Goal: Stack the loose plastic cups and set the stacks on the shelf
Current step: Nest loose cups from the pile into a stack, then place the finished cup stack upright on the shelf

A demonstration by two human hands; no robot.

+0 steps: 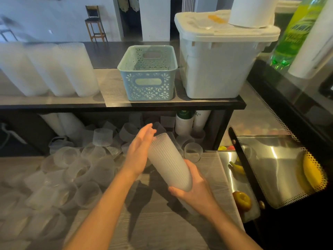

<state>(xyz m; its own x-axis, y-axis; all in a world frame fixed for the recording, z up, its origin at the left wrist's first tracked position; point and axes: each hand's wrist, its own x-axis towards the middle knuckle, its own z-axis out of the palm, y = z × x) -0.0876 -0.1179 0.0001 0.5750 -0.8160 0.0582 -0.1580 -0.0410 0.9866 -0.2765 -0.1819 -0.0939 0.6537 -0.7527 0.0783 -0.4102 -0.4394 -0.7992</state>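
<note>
Squaring up a stack of cups before it goes on the shelf

The shelf (115, 102) runs across the top, and three finished stacks (54, 69) lean on its left part, left of the blue basket (148, 74) and the big white bin (216, 65). Below the shelf, on the bench (162, 213), a big pile of loose cups (72, 168) lies to the left. The stack in hand (169, 163) is tilted, just under the shelf edge. The right hand (194, 184) has its grip curled round the low end of that stack. The left hand (138, 150) is flat and open, pressing on the side near the top. I think the cups are being pushed snug. Next, the stack must be lifted up and set beside the three stacks, standing steady so it does not tip.
</note>
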